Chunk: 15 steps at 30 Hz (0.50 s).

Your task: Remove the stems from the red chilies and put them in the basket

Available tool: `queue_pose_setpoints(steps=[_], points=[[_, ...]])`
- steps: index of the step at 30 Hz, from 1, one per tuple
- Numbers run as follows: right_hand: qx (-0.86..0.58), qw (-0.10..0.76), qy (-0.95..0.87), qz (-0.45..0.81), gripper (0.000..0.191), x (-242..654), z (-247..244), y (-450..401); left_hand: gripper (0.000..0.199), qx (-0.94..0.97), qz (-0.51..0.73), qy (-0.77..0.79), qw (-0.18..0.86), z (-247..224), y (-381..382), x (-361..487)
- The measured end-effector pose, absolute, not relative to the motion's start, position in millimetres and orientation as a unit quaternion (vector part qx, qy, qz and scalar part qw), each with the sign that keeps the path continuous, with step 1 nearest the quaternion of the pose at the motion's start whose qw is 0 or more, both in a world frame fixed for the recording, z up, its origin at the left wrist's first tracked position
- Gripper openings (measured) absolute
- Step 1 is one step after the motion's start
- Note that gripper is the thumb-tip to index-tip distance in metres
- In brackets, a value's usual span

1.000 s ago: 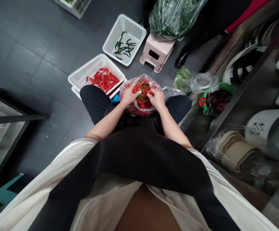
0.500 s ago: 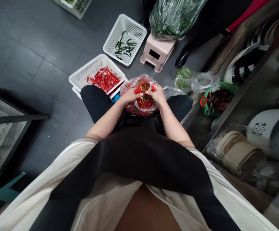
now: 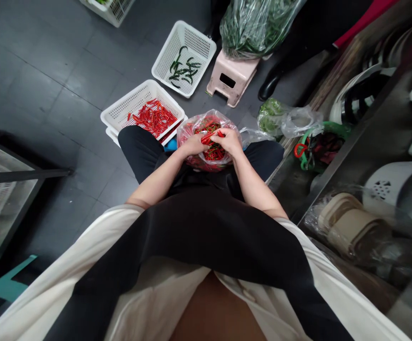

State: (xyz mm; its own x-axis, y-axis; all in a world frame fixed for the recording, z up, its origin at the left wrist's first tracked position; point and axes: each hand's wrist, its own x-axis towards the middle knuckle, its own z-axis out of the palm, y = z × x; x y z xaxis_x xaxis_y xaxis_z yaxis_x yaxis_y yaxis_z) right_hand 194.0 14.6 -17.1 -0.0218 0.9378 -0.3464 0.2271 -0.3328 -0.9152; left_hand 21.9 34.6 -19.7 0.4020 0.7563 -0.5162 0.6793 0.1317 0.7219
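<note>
A clear plastic bag (image 3: pixel 187 130) full of red chilies with green stems (image 3: pixel 215 151) sits open between my knees. Over its mouth, my left hand (image 3: pixel 194 144) is closed on red chilies (image 3: pixel 206 138), which poke out past the fingertips. My right hand (image 3: pixel 229 140) is closed too, its fingers pinching a red chili (image 3: pixel 220 134) close to the left fingertips. Beyond my left knee, a white basket (image 3: pixel 120 111) holds a heap of red chilies (image 3: pixel 155 118).
Behind it stands another white basket (image 3: pixel 163 61) with green chilies (image 3: pixel 185 71). A pink stool (image 3: pixel 236 76) bears a bag of green vegetables (image 3: pixel 253 28); a person's black boot (image 3: pixel 271 85) is beside it. Red-handled scissors (image 3: pixel 301 150) lie on a green basket (image 3: pixel 303 161) at right.
My hands have shifted slightly over the bag, the left a little lower. The chilies at its fingertips now point towards my right hand.
</note>
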Motion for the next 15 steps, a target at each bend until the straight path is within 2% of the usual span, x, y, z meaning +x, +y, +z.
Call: queue_pose_setpoints(steps=[4, 7, 11, 15], points=[[-0.618, 0.331, -0.456, 0.548, 0.015, 188, -18, 13, 0.041, 0.722, -0.019, 0.574, 0.386, -5, 31, 25], [-0.602, 0.345, -0.357, 0.626, 0.016, 188, -17, 9, 0.044, 0.756, -0.037, 0.555, 0.344, 3, 27, 23], [-0.571, 0.298, -0.199, 0.738, 0.025, 195, -22, 4, 0.046, 0.734, 0.031, 0.554, 0.391, -6, 27, 17], [-0.659, 0.315, -0.188, 0.657, 0.030, 198, -30, 1, 0.040, 0.580, 0.193, 0.588, 0.530, -25, 28, 14]])
